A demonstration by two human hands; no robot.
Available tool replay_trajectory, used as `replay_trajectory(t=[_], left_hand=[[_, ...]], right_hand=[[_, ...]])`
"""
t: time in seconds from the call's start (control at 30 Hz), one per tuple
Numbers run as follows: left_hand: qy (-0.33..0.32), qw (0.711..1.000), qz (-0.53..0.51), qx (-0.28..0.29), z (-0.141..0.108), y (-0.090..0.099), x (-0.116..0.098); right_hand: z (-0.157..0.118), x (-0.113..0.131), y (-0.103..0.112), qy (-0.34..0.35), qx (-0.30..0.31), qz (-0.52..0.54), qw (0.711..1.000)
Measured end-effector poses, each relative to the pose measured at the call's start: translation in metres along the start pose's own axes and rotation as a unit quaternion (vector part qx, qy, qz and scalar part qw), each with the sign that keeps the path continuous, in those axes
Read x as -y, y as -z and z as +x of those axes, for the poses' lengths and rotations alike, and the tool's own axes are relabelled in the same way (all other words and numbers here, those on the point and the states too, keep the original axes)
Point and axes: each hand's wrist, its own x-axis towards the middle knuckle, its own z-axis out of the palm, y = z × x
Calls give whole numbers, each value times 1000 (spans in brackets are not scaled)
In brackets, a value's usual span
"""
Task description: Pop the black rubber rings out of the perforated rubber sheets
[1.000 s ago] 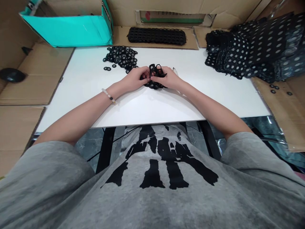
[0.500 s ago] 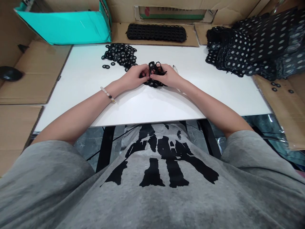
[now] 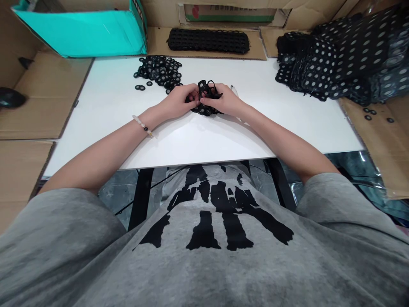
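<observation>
Between my two hands, above the white table [image 3: 191, 145], is a bunched black mesh sheet [image 3: 207, 108] with round holes and pale dots. My left hand [image 3: 183, 100] pinches its left side with thumb and fingers. On the other side, my right hand [image 3: 223, 100] is closed on the mesh, its thumb pointing toward the left thumb. Loose loops of the mesh stick up between the hands. A small part at the fingertips is too small to make out. Behind the left hand lies a heap of small black rings with grey centres [image 3: 159, 70].
A white pen-like tool [image 3: 234, 91] lies just beyond my right wrist. Folded black mesh [image 3: 207, 40] rests on cardboard at the back. Stacked dotted black sheets [image 3: 316, 64] fill the right rear. A turquoise box [image 3: 79, 34] stands at the left rear, a dark mouse-shaped object [image 3: 11, 98] at far left.
The whole view has shifted slightly, with the table items a little higher and further left. Both hands keep their hold on the mesh, with hardly any finger movement.
</observation>
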Motion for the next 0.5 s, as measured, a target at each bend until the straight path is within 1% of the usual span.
replay_trajectory(t=[0.13,0.23,0.37,0.5], left_hand=[[-11,1000,4,11,1,1,2],[-27,1000,5,12,1,1,2],[-26,1000,-1,7,1,1,2],[-30,999,-10,14,2,1,4]], right_hand=[[-3,8,1,0,-2,4,1000],[-3,8,1,2,1,5,1000],[-2,6,1,-4,0,-1,1000],[-3,11,1,-19,0,-6,1000]])
